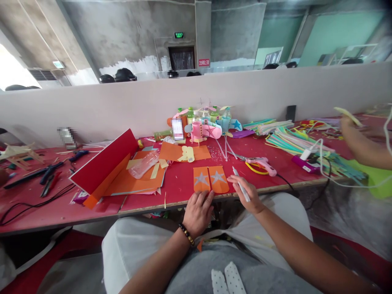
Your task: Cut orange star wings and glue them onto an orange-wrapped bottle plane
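Observation:
Two orange paper pieces with rounded lower corners lie side by side at the table's front edge, the left piece (201, 178) and the right piece (219, 179), each bearing a silver-grey star. My left hand (197, 210), with a beaded bracelet at its wrist, rests its fingers flat and spread on their lower edges. A white pen (241, 185) sits between the thumb and fingers of my right hand (248, 194), just right of the right piece. The pen's tip points up and away from the paper.
Orange sheets (137, 183) and a clear plastic piece (145, 163) lie left. A pink glue gun (265, 165) and yellow-handled scissors (255, 168) lie right. Bottle planes (203, 128) and a phone (177, 129) stand behind. Another person's hand (352, 122) is far right.

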Available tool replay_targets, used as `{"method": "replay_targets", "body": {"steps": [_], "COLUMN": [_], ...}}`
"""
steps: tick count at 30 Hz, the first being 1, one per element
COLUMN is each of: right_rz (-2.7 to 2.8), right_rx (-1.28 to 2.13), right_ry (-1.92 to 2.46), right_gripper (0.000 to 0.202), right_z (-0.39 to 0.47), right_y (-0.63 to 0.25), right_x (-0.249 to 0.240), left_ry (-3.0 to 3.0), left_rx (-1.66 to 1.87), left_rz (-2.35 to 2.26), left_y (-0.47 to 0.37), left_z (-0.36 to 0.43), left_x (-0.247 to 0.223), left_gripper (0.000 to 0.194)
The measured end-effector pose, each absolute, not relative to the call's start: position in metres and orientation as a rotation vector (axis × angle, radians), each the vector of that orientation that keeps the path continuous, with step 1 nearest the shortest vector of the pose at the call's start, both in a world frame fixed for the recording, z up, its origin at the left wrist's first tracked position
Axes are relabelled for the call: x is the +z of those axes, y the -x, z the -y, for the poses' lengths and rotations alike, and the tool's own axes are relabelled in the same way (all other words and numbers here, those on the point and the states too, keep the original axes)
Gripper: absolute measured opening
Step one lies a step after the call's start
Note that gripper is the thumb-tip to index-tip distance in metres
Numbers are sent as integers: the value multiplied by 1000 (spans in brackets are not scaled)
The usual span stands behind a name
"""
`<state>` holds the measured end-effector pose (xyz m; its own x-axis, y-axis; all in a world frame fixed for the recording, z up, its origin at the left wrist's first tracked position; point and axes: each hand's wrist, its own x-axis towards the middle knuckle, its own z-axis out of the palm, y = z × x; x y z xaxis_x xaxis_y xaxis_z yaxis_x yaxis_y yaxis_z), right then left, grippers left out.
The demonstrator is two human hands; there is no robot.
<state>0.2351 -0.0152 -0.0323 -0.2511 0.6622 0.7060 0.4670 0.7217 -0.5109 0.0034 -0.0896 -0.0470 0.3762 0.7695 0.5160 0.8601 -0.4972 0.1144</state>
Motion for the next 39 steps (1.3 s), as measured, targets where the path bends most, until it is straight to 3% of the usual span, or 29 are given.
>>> {"method": "replay_targets", "body": {"steps": [28, 39], "right_rz": [2100, 2130], "right_rx": [35, 9], "right_ry": [769, 788], "right_gripper": [47, 42], "right_z": [14, 13], "right_y": [-234, -237], "right_x": [-35, -39], "left_ry": [2420, 2350], "left_rx": [-727, -513], "left_rz": [1474, 1549], "left_y": [-3, -16], "left_z": [97, 93], "left_x": [-49, -40], "left_gripper": [53, 59]}}
